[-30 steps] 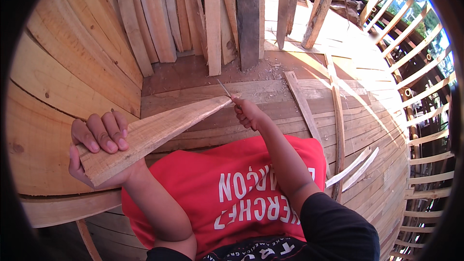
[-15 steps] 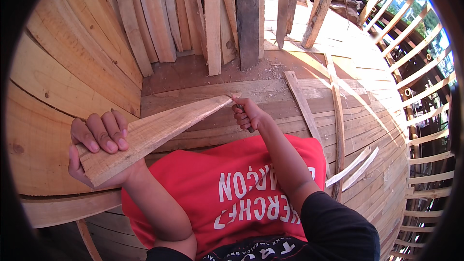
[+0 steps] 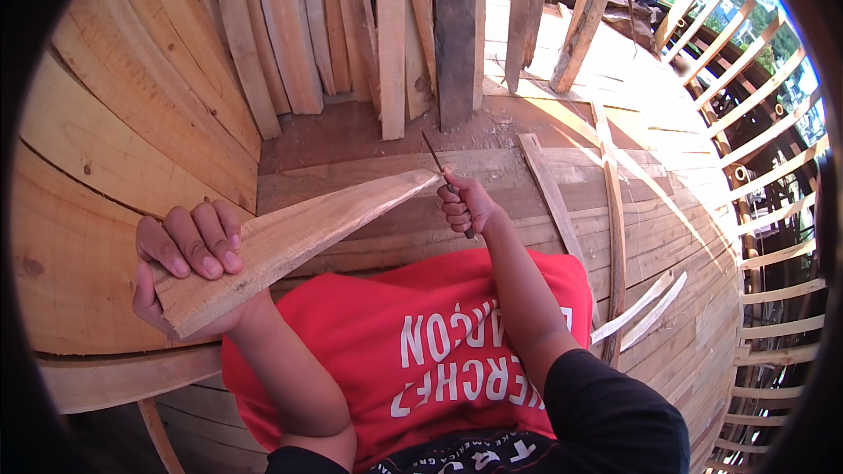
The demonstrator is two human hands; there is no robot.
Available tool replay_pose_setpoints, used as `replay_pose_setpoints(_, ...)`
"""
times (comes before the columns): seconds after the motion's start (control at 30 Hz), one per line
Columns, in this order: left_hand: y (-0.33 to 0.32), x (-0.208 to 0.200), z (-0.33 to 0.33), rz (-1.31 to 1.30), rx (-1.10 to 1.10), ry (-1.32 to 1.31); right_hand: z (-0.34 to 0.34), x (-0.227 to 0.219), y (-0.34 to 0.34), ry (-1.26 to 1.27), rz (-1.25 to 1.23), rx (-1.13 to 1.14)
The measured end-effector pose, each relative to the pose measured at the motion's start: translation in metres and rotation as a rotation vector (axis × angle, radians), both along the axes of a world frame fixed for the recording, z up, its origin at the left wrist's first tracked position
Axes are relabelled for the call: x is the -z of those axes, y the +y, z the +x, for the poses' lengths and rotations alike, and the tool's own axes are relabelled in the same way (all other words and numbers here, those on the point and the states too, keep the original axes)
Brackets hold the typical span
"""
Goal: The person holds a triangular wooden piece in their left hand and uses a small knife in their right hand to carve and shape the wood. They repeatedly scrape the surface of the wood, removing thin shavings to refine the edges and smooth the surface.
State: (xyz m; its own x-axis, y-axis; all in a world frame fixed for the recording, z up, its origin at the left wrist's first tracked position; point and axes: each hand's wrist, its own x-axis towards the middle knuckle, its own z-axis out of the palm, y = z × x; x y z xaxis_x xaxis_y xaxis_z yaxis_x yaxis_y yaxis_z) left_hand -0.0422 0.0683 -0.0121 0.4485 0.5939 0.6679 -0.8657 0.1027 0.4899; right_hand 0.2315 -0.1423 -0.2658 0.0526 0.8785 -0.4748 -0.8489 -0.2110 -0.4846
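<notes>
A tapered wooden board (image 3: pixel 303 233) slants across in front of me, its wide end low on the left and its narrow tip pointing right. My left hand (image 3: pixel 190 254) is closed round the wide end, fingers over the top and the palm beneath. In my right hand (image 3: pixel 468 204), held in a fist, is a knife (image 3: pixel 431 148) with a thin dark blade pointing up and away. The blade stands at the narrow tip of the board; whether it touches the wood I cannot tell. Most of the handle is hidden by my fingers.
Planked wooden walls (image 3: pixel 114 202) curve up at the left. Several upright boards lean at the back beside a dark post (image 3: pixel 456 44). Loose strips (image 3: pixel 610 211) and pale slivers (image 3: pixel 645 307) lie on the plank floor (image 3: pixel 676 360) at the right. Wood shavings (image 3: pixel 500 127) lie near the post. A red cloth (image 3: pixel 369 325) covers my lap.
My right hand has shifted slightly right and down, and the knife blade now shows, pointing upward. The board and my left hand have moved a little to the right.
</notes>
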Motion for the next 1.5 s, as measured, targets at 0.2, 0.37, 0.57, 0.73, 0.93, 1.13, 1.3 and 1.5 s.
replay_pose_setpoints(0.2, 0.003, 0.004, 0.002, -0.019, -0.045, 0.016, -0.012, -0.019, 0.016, -0.423, -0.400, 0.095)
replay_pose_setpoints(0.37, 0.010, 0.007, 0.000, -0.006, -0.016, 0.003, -0.016, -0.029, 0.016, -0.634, -0.475, 0.100)
replay_pose_setpoints(0.57, 0.013, 0.009, 0.000, -0.023, -0.030, 0.005, -0.027, -0.031, 0.022, -1.103, -0.596, 0.106)
replay_pose_setpoints(0.73, 0.013, 0.008, 0.000, -0.015, -0.019, 0.003, -0.030, -0.027, 0.030, -0.761, -0.615, 0.159)
replay_pose_setpoints(0.93, 0.012, 0.008, 0.000, 0.000, -0.018, 0.007, -0.011, -0.008, 0.018, -0.195, -0.292, 0.034)
replay_pose_setpoints(1.13, 0.011, 0.008, 0.000, -0.020, -0.040, 0.009, -0.009, -0.015, 0.012, 0.070, 0.001, -0.009)
replay_pose_setpoints(1.3, 0.017, 0.011, -0.002, -0.046, -0.060, 0.017, -0.012, -0.054, -0.007, -0.196, 0.202, -0.180)
replay_pose_setpoints(1.5, 0.019, 0.011, -0.002, -0.041, -0.053, 0.019, 0.000, -0.089, -0.030, -0.565, 0.122, -0.124)
